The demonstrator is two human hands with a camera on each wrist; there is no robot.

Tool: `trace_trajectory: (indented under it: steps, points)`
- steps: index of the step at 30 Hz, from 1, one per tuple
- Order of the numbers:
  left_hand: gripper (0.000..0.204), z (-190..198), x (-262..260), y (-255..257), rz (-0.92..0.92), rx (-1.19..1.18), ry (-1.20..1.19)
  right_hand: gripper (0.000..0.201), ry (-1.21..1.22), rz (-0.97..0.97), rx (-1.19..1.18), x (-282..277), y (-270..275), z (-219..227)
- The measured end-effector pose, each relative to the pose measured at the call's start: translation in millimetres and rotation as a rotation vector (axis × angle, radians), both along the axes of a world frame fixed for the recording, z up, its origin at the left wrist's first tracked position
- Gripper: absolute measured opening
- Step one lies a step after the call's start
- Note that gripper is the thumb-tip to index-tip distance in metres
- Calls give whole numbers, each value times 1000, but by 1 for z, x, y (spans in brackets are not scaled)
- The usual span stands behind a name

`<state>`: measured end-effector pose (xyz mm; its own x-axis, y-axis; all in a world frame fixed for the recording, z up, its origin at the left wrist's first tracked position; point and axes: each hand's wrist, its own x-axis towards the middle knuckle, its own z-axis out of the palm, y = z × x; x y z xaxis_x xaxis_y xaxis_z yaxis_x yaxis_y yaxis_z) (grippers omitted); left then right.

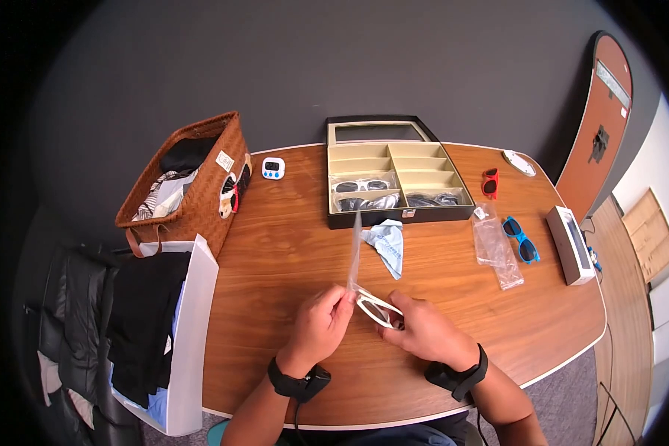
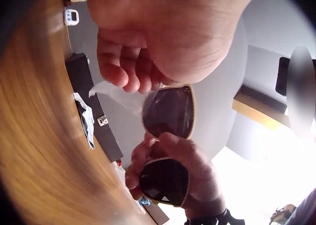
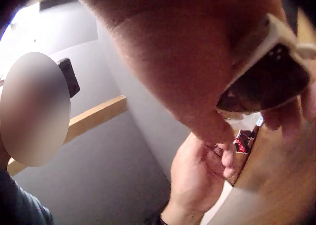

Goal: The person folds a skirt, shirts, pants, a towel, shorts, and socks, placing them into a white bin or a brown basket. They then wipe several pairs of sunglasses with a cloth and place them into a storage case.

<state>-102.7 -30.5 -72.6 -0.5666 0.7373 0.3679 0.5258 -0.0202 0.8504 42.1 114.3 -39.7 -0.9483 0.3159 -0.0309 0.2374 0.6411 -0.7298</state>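
White-framed sunglasses (image 1: 377,308) with dark lenses are held above the table near its front edge. The right hand (image 1: 428,328) grips them at one lens, thumb and fingers on either side, as the left wrist view also shows. Beside their other end, the left hand (image 1: 321,327) pinches a clear plastic sleeve (image 1: 355,253) that stands up from the fingers. In the left wrist view the curled fingers of the left hand (image 2: 163,42) are close to the upper lens (image 2: 170,111). The right wrist view shows a dark lens (image 3: 269,84) under the right hand.
An open display case (image 1: 401,217) holds bagged glasses in its front compartments. A blue cloth (image 1: 386,247) lies before it. To the right are red sunglasses (image 1: 490,183), blue sunglasses (image 1: 521,240), a plastic sleeve (image 1: 498,253) and a white box (image 1: 570,246); to the left, a timer (image 1: 273,169), wicker basket (image 1: 214,175) and white bin (image 1: 193,334).
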Motion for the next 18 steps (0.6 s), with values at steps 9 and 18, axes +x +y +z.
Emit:
trace_trajectory:
  steps: [9,18]
  points:
    - [11,6,3,1,-66,-34,260,30,-109,-62,201,0,1,-1]
    - [10,7,1,1,-81,-27,251,25,-278,90,-726,-1,14,6]
